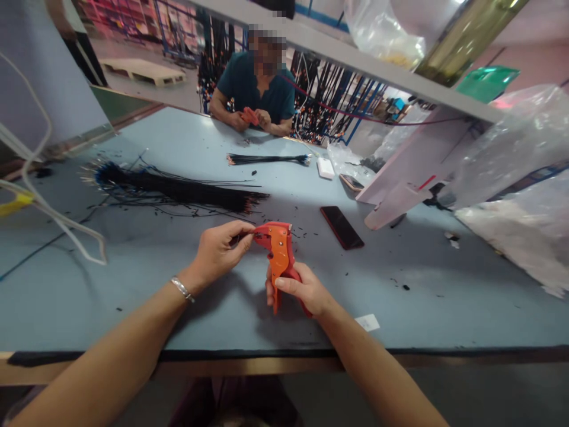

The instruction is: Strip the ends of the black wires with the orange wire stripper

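My right hand (297,287) is wrapped round the handles of a red and orange wire stripper (280,249), held upright above the blue-grey table (213,320). At the tool's jaws, my left hand (224,246) is closed in a pinch, thumb against forefinger. What the pinch holds is too small to make out. Beyond my left hand lies a large bundle of black wires (178,188) with bare copper ends towards the right. Farther back is a smaller bundle of black wires (269,159).
Across the table a person (253,89) holds a similar red tool. A phone (341,227) and a white label (367,322) lie to the right, a white box (325,168) farther back. White tubing (66,222) hangs at left; a shelf post (400,172) stands at right.
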The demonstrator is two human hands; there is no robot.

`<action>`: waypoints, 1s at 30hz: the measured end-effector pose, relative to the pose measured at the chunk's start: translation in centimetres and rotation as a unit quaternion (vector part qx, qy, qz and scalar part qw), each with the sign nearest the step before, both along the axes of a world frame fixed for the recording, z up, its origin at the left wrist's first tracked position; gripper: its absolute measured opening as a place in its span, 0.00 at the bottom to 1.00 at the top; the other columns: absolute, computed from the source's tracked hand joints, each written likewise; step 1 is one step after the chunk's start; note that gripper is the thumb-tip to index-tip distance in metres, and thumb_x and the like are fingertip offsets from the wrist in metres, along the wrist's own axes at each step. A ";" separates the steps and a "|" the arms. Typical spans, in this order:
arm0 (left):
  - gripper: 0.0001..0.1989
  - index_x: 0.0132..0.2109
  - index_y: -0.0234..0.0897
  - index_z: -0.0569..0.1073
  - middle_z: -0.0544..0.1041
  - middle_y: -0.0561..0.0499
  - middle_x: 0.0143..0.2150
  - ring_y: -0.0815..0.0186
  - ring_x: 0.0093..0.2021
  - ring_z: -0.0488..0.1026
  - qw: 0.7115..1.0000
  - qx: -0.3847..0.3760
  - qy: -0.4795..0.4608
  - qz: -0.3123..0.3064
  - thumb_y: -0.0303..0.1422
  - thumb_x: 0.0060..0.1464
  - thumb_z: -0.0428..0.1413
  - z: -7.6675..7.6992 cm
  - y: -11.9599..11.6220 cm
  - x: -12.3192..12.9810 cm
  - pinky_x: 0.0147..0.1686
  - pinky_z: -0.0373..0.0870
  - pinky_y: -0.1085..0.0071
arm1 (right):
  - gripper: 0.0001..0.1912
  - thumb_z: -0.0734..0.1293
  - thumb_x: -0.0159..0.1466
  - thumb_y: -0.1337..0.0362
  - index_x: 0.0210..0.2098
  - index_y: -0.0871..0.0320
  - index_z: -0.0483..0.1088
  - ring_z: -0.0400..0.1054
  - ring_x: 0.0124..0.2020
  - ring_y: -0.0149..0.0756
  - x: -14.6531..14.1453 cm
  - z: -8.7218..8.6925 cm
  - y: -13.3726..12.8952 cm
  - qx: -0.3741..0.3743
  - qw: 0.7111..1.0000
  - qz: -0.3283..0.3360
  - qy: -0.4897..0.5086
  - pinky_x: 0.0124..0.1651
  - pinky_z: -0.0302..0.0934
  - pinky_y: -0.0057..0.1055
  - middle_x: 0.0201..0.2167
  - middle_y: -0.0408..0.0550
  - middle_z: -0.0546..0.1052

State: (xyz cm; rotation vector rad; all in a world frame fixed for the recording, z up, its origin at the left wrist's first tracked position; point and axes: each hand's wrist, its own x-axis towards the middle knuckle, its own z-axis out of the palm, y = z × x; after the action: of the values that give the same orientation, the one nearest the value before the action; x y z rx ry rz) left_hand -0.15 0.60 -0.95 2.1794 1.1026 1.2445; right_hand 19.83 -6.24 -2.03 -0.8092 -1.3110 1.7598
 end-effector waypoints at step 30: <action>0.10 0.35 0.34 0.78 0.78 0.50 0.27 0.71 0.23 0.68 1.000 0.001 -0.015 0.001 0.34 0.55 0.54 0.6 -0.2 0.0 0.23 0.63 0.77 | 0.17 0.71 0.59 0.53 0.32 0.61 0.66 0.68 0.22 0.33 0.3 0.1 -0.1 0.004 1.000 -0.003 0.003 0.22 0.67 0.29 0.23 0.44 0.72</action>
State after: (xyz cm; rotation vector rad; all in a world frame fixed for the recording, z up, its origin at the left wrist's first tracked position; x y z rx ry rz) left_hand -0.15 0.45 -0.34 2.1548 1.0927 1.2747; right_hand 20.09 -6.32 -1.89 -0.8027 -1.3090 1.7500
